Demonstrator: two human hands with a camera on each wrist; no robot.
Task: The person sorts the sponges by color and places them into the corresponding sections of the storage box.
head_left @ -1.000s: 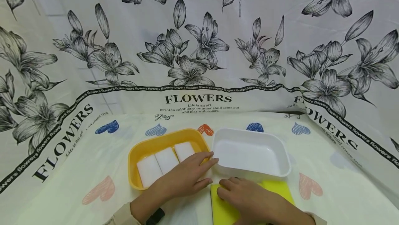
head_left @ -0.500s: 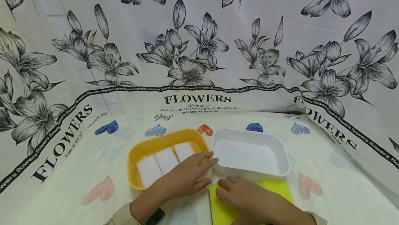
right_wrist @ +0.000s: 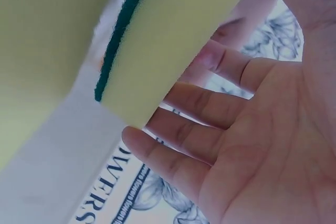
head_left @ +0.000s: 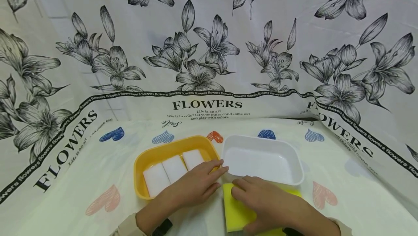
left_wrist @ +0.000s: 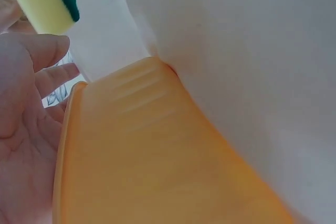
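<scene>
My right hand (head_left: 264,203) grips a yellow sponge (head_left: 234,212) in front of the white tray. A dark green scouring layer (right_wrist: 118,35) on the sponge's underside shows in the right wrist view. Thumb and fingers lie on opposite sides of it, and it sits raised and tilted. More yellow sponge (head_left: 294,192) shows beneath and behind that hand, mostly hidden. My left hand (head_left: 199,183) rests at the right end of the yellow tray (head_left: 139,163), fingers loosely extended over its rim. The left wrist view shows the tray's outer wall (left_wrist: 142,145) beside the palm.
Inside the yellow tray lie three white sponge blocks (head_left: 156,179) in a row. A white tray (head_left: 298,169) stands just right of it, with nothing seen inside. Both stand on a heart-patterned cloth (head_left: 107,163), with a flower-print curtain (head_left: 209,109) behind.
My right hand has drawn the yellow sponge up off the sponge below and slightly forward towards the white tray. The left hand and both trays have stayed in place.
</scene>
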